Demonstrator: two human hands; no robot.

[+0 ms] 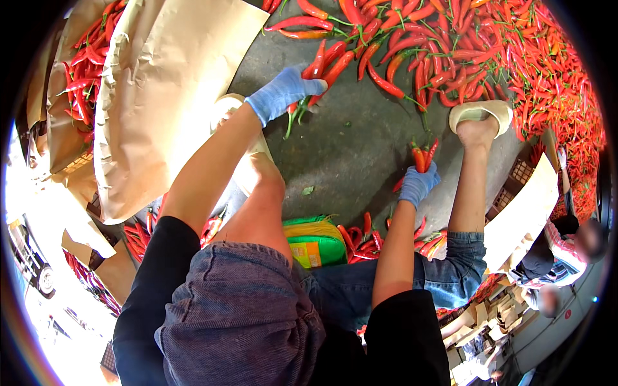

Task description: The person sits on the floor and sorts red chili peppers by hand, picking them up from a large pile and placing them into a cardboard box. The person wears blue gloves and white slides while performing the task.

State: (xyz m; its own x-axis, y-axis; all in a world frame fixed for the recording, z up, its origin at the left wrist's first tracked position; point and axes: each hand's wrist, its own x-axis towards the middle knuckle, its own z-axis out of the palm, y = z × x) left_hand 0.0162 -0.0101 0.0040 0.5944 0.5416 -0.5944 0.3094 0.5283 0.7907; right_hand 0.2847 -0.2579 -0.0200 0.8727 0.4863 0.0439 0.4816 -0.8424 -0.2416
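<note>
My left hand (286, 92), in a blue knit glove with the thumb tip showing, grips several red chillies (337, 70); some green stems hang below it. Lower and to the right, my right hand (418, 186), gloved likewise, holds a few red chillies (422, 157) with their ends pointing up. Between the hands lies a dark floor (347, 159) with a small green leaf (307, 190) on it. Beyond both hands, loose red chillies with green stems (410, 43) are scattered towards a large heap (555, 77).
Brown paper (164, 91) rises at left, with chillies (87, 77) behind it. A green packet (328, 243) with yellow strands sits by my legs, beside more chillies (367, 243). My pale slipper (502, 116) borders the heap. Crates (521, 171) and other people (555, 251) are at right.
</note>
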